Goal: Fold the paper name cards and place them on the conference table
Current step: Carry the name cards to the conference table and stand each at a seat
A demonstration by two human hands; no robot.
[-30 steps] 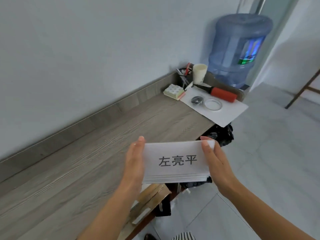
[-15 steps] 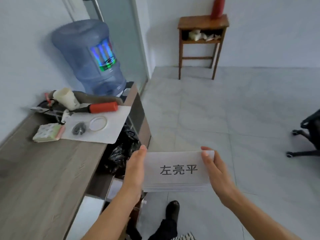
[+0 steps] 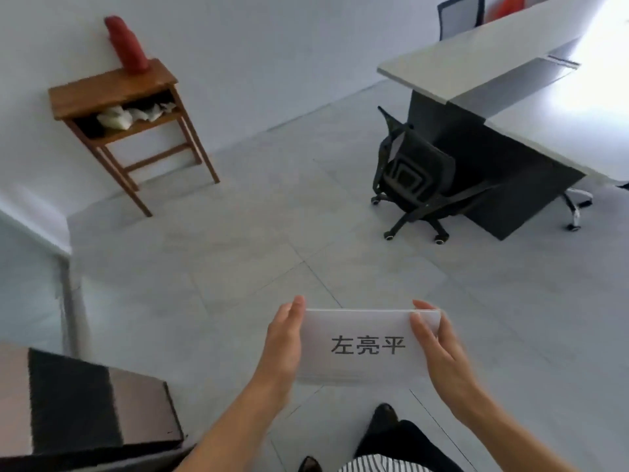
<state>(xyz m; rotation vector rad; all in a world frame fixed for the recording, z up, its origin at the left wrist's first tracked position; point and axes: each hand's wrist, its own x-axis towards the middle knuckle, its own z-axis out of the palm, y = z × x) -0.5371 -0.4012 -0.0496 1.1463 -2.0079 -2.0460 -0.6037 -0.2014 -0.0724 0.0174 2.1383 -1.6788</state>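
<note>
A stack of folded white paper name cards [image 3: 360, 345], the top one printed with three black characters, is held in front of me above the tiled floor. My left hand [image 3: 284, 342] grips the stack's left end, thumb on top. My right hand [image 3: 439, 345] grips its right end the same way. The white conference table [image 3: 483, 56] stands at the upper right, well away from the cards. How many cards the stack holds cannot be told.
A black office chair [image 3: 413, 178] is tucked at the conference table's near side. A small wooden side table [image 3: 112, 86] with a red object [image 3: 126, 44] stands at the left wall. A brown-and-black cabinet corner [image 3: 85, 400] lies at lower left. Grey floor tiles [image 3: 272, 233] stretch between.
The view has swung right, away from the wooden counter and water bottle, toward the conference table and chair. Both hands keep the same hold on the card stack.
</note>
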